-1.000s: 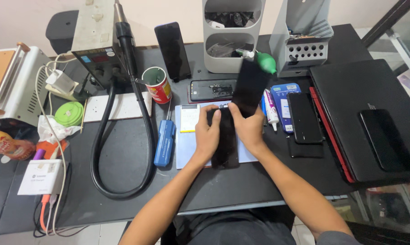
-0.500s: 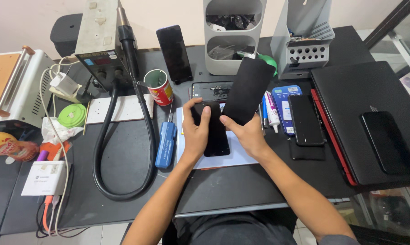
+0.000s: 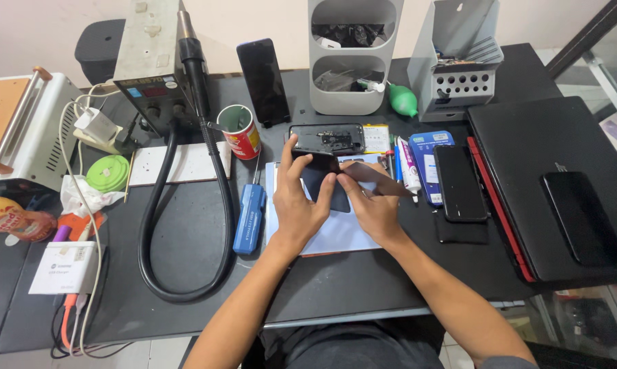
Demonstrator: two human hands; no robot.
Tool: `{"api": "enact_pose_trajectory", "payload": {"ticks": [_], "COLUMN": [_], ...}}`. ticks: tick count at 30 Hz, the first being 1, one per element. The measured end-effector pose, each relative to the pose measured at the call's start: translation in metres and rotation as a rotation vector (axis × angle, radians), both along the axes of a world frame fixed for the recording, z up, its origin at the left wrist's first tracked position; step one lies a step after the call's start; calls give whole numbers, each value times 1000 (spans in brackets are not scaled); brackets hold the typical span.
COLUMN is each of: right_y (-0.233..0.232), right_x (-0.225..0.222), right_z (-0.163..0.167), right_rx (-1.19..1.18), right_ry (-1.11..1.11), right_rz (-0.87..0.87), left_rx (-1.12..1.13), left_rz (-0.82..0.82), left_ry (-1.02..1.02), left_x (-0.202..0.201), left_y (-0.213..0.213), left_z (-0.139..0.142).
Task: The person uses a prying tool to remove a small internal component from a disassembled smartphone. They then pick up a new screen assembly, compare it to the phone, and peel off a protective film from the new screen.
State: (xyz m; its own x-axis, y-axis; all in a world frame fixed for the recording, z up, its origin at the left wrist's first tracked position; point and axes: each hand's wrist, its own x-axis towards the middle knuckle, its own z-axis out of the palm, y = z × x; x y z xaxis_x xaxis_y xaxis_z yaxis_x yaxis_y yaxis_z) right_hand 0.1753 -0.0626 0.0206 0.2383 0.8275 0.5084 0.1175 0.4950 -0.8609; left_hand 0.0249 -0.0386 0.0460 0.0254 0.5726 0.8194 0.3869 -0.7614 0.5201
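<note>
Now I've swung the dark screen panel (image 3: 380, 179) down from upright; right hand (image 3: 373, 208) grips it, left hand (image 3: 298, 201) pins the phone (image 3: 325, 188).

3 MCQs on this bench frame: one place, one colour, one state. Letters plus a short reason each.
1. Where does the blue screwdriver lie?
A. Just left of the mat
B. On the laptop
C. Inside the grey organiser

2. What colour is the squeeze bulb beside the grey organiser?
A. Red
B. Green
C. White

3. How does the phone on the closed laptop lie?
A. Propped upright
B. Flat, dark face up
C. Held in a hand

Answers:
1. A, it lies just left of the pale mat, by the left hand.
2. B, the bulb is plainly green.
3. B, the black phone lies flat on the lid; the left hand and right hand hold a dark panel over the mat.
</note>
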Motion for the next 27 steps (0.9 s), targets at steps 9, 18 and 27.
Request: {"api": "enact_pose_trajectory", "payload": {"ticks": [9,18,27], "right_y": [5,2,-2], "right_x": [1,3,8], "right_z": [-16,-10,-1], "right_rx": [130,74,158], "right_ry": [117,60,-114], "right_rz": [174,138,199], "left_rx": [-149,-61,-94], "left_rz": [-101,-142,-51], "left_ry": [-112,-25,-18], "left_x": [3,4,3], "left_y": [-1,-1,-1], "left_z": [-7,-2,-9]}}
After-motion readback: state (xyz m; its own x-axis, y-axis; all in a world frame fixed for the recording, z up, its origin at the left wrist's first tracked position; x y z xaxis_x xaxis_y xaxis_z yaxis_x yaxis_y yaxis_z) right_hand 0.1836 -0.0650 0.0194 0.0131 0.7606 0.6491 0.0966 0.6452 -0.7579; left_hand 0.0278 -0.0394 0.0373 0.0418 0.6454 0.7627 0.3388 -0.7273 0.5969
